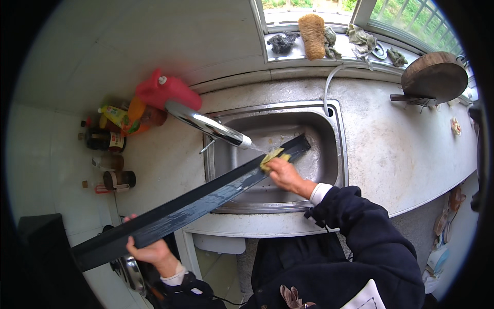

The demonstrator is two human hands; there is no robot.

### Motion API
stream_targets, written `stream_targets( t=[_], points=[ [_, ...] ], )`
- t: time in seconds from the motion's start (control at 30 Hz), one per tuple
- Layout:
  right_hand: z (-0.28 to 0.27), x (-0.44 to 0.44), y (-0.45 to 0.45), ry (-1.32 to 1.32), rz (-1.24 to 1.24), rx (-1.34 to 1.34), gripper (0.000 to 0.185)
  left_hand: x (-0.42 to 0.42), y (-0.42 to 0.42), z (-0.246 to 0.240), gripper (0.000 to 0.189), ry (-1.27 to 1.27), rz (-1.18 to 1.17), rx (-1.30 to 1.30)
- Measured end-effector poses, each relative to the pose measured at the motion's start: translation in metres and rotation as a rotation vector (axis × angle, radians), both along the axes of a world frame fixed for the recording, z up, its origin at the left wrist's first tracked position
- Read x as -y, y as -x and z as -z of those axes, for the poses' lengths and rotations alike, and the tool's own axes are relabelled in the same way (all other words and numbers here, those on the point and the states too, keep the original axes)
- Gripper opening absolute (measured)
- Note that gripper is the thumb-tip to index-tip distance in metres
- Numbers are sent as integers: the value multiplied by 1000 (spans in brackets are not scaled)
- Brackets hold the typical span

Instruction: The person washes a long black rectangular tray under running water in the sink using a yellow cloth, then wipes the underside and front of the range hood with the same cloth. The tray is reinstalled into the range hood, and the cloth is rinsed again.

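Note:
A long dark channel-shaped panel (pixel 200 188) slants from the lower left into the stainless steel sink (pixel 247 199), its far end down in the basin. Wet streaks shine along its upper face. My left hand (pixel 148 251) grips the panel near its lower left end, with fingertips showing past the far edge. In my right hand (pixel 285 174) is a yellowish cloth (pixel 273 157), pressed onto the panel over the basin. Water runs from the chrome faucet (pixel 210 125) close to the cloth.
A pink-red jug (pixel 168 90) and several sauce bottles (pixel 104 139) line the left wall. At the right, a round wooden cutting board (pixel 436 77) stands beside a cleaver (pixel 413 99). A loofah (pixel 312 36) and rags (pixel 362 40) lie on the windowsill. A pale hose (pixel 328 85) enters the sink's corner.

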State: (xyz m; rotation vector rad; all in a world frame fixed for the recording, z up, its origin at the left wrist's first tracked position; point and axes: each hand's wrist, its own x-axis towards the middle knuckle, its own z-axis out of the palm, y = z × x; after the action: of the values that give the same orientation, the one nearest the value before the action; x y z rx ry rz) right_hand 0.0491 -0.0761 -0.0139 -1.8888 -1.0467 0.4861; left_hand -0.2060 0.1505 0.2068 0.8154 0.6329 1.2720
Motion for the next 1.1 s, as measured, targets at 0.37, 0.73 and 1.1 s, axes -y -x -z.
stream_targets(
  t=[0.37,0.73,1.1],
  points=[
    [54,28,-6,354,71,85,38,-4,-27,32,51,237,-344,-182],
    [75,22,-41,613,128,26,19,3,-31,40,54,209,-438,-290],
    [-44,-27,62,-77,-90,54,38,-2,-32,35,57,248,-422,-264]
  ],
)
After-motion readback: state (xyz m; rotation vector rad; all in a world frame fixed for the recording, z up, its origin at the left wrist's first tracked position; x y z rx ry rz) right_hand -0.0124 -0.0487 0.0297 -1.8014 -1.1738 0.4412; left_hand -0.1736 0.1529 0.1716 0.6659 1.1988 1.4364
